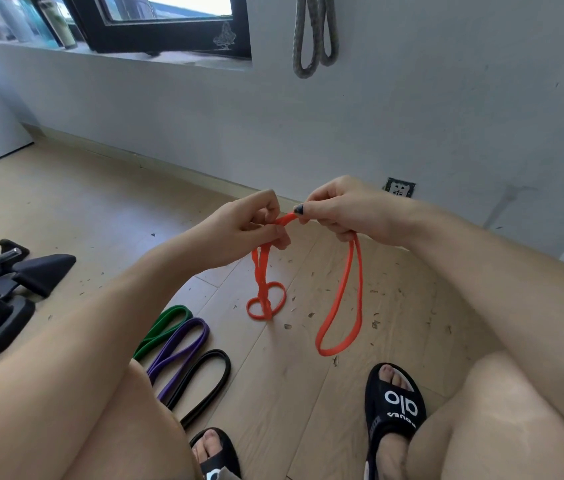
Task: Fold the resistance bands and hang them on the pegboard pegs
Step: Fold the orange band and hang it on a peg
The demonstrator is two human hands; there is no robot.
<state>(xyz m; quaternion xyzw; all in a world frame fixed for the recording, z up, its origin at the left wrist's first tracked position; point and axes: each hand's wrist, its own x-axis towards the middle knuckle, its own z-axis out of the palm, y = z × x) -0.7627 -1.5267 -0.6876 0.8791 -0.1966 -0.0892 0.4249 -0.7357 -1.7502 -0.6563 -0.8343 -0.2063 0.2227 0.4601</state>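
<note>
You are crouched over a pale wood floor (93, 202) that fills the lower two thirds of the frame, with a grey wall (412, 109) across the top. Two loops of a grey band (313, 39) hang on that wall at upper centre; whatever holds them lies above the frame edge, so no peg or pegboard can be seen.

At centre, both your hands hold the orange band (341, 299) up off the floor. Your left hand (239, 230) has its fingers curled round one gathered end, from which strands drop into a twisted, knot-like tangle just above the boards. Your right hand (346, 213) pinches the band between thumb and fingers, and a long open loop hangs from it toward lower centre. A short stretch runs between the two hands.

At lower left, three more bands lie side by side on the floor: green (163, 329), purple (178, 353) and black (204, 386).

You appear to be part-way through folding the orange band, with hanging not yet begun. The next move likely calls for shaking out the left-hand twist so the strands lie flat, then bringing the loops together evenly.
</note>
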